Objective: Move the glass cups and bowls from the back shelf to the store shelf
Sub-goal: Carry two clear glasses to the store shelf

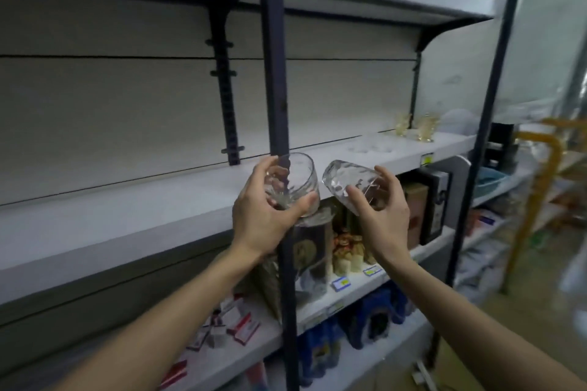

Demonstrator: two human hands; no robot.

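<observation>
White store shelf [158,209] mid-frame; your left hand [263,216] and right hand [381,213] each grip a clear, tilted glass cup [295,174].

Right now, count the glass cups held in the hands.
2. One glass cup is gripped in the left hand, tilted; the other glass cup is in the right hand, tipped sideways. More glassware on the shelf is too blurred to count.

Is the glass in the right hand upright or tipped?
Tipped. The glass in the right hand leans with its mouth up-left, toward the other glass.

Both arms raised, fingers curled.
</observation>
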